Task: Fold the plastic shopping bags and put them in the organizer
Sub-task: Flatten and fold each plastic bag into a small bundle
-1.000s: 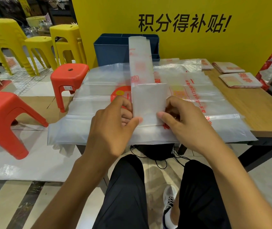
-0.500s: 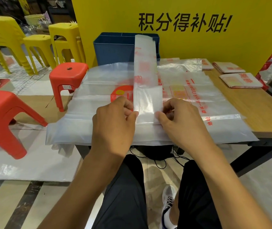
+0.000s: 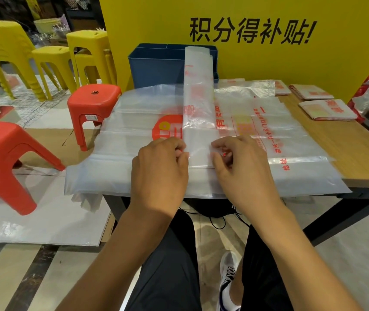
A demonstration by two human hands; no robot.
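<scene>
A clear plastic bag folded into a long narrow strip (image 3: pixel 198 95) runs away from me across a stack of flat printed bags (image 3: pixel 291 140), its far end leaning on the blue organizer (image 3: pixel 156 63). The strip's near end is folded over onto itself. My left hand (image 3: pixel 160 169) pinches the left edge of that fold. My right hand (image 3: pixel 242 167) pinches its right edge. Both hands have curled fingers, and their fingertips are partly hidden behind the knuckles.
Folded bags (image 3: pixel 327 110) lie on the wooden table (image 3: pixel 363 158) at the right. A yellow board with black characters (image 3: pixel 246 32) stands behind the organizer. Red stools (image 3: pixel 93 102) and yellow stools (image 3: pixel 49 61) stand on the floor at the left.
The folded near end has been rolled farther from me along the strip, so the fold is shorter. Both hands moved forward with it.
</scene>
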